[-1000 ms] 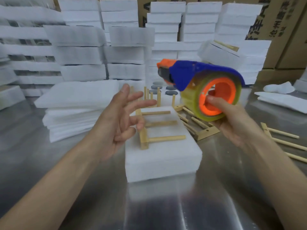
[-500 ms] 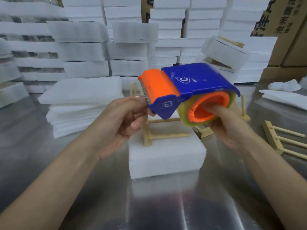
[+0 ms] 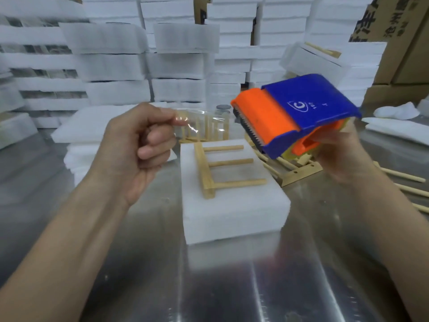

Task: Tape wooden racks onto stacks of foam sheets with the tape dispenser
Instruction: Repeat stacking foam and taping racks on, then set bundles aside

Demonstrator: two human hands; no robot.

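Note:
A white stack of foam sheets [image 3: 232, 212] lies on the metal table in the middle, and a wooden rack [image 3: 210, 169] with three pegs rests flat on top of it. My right hand [image 3: 341, 156] grips the blue and orange tape dispenser [image 3: 294, 112] above and right of the stack. My left hand [image 3: 141, 145] pinches the free end of the clear tape [image 3: 204, 123], which is stretched between my fingers and the dispenser's toothed blade, above the far edge of the stack.
The steel table [image 3: 209, 287] reflects light in front. Loose foam sheets [image 3: 92, 126] lie piled at the left. More wooden racks [image 3: 294, 173] lie right of the stack and at the right edge. Taped foam stacks and cardboard boxes [image 3: 399, 38] fill the back.
My left hand took hold of the tape end at the dispenser's blade and pulled it leftward. The dispenser moved right, so a strip of tape now spans the gap.

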